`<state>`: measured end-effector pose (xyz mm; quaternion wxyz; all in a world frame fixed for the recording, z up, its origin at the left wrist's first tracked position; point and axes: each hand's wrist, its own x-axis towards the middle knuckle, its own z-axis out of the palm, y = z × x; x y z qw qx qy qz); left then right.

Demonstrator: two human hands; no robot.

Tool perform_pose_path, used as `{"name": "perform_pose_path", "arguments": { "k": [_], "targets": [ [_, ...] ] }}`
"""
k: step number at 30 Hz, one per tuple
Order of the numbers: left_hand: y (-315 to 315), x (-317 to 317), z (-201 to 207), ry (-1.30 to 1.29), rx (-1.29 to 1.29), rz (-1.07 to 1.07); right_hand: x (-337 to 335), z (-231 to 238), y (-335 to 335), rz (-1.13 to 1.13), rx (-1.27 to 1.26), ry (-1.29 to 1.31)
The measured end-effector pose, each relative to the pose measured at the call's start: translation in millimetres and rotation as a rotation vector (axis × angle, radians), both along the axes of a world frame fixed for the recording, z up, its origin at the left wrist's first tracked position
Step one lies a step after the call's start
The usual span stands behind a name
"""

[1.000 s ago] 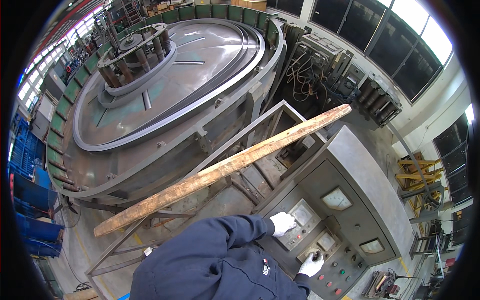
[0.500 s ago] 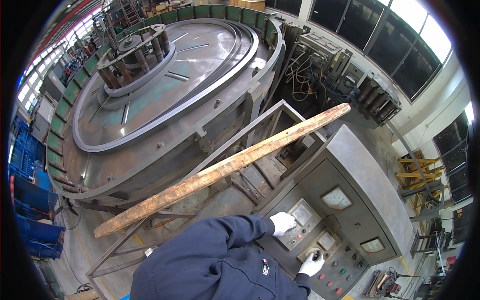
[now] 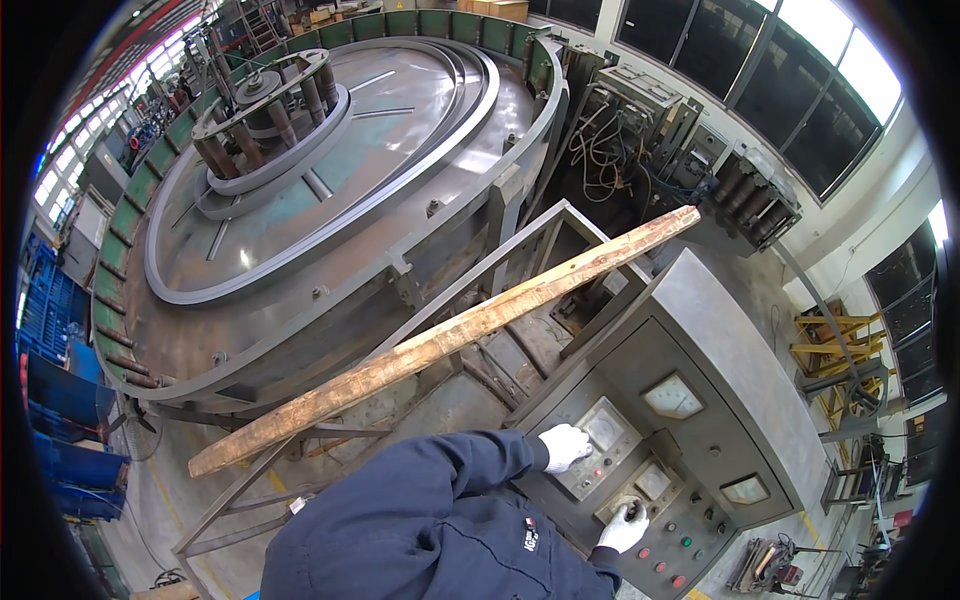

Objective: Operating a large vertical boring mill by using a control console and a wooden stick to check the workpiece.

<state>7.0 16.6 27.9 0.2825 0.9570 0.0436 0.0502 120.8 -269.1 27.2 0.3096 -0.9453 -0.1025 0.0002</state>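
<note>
Turntable (image 3: 400,150); beside it, console (image 3: 735,300) with meter panel (image 3: 614,452). Left hand (image 3: 565,448) at the panel, grip indeterminable; right hand (image 3: 621,530) closed around the console's dark knob (image 3: 631,511), apparently setting it. Adjustment would call for a small, steady turn.

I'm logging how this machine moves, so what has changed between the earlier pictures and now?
The big round metal plate has turned clockwise in the picture; its near-side slots have swung leftward. Nothing was visibly gripped or released. The left hand stays on the control console, the right hand on its dark knob; the wooden beam lies as before.
</note>
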Motion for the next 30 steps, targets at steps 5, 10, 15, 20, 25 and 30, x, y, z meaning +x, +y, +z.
{"name": "perform_pose_path", "arguments": {
  "k": [5, 10, 15, 20, 25, 30],
  "targets": [
    [-1.3, 1.7, -2.2, 0.014, 0.006, -0.006, 1.8, -7.0, -4.4, 0.003, -0.006, -0.036],
    [0.0, 1.2, -3.9, 0.008, 0.007, 0.0, -1.1, 4.2, 2.4, -0.005, -0.047, -0.003],
    [0.0, 1.3, -0.6, 0.005, 0.0, -0.006, -0.8, 1.4, -1.2, -0.002, -0.053, -0.03],
    [1.1, 2.0, 1.4, 0.008, 0.009, -0.016, -0.6, 2.5, -0.5, -0.007, -0.042, -0.013],
    [0.0, 1.2, -1.5, -0.004, 0.016, -0.007, -1.9, 5.3, 2.3, -0.022, -0.005, 0.031],
    [-0.2, 2.2, -3.4, 0.001, 0.013, -0.006, -1.1, 3.6, 1.2, -0.016, -0.007, 0.027]
  ]
}}
